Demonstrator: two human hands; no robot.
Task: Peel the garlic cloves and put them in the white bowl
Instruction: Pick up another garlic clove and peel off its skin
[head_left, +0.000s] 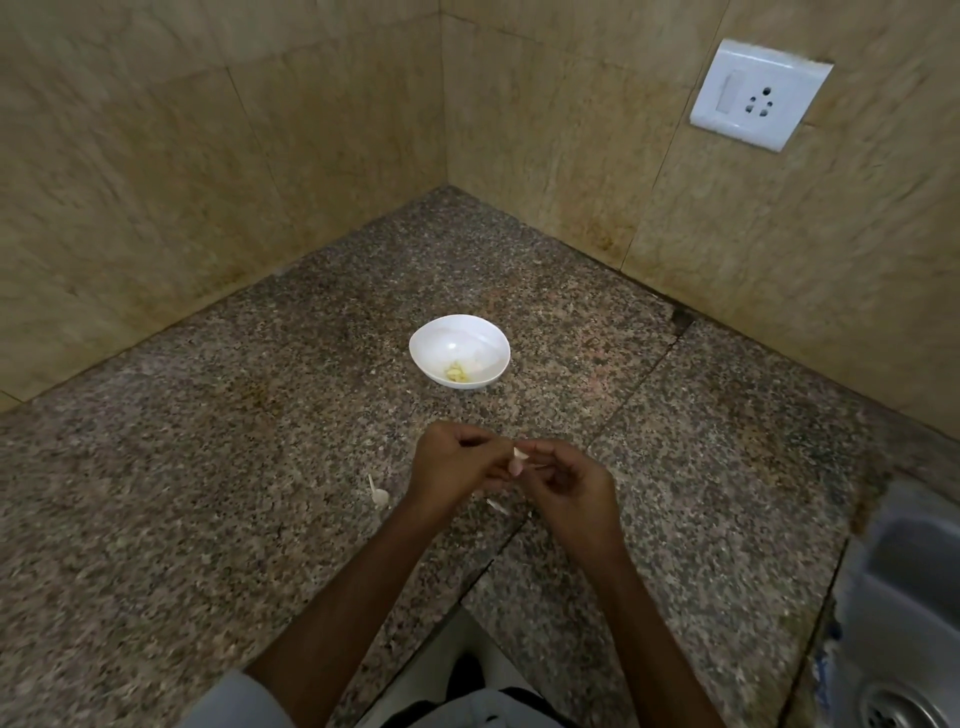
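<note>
Granite counter (208, 493) – wall socket (759, 96) upper right, steel sink (904, 597) lower right.

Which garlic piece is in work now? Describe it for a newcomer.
On the granite counter, nearer the person than the white bowl, the left hand and right hand meet. The garlic clove is the pale bit pinched between their fingertips. Unlike the peeled cloves in the bowl and skin scraps on the counter, it is held up.

Head camera (wide-angle) looks forward and down — close over the countertop (208, 519).
</note>
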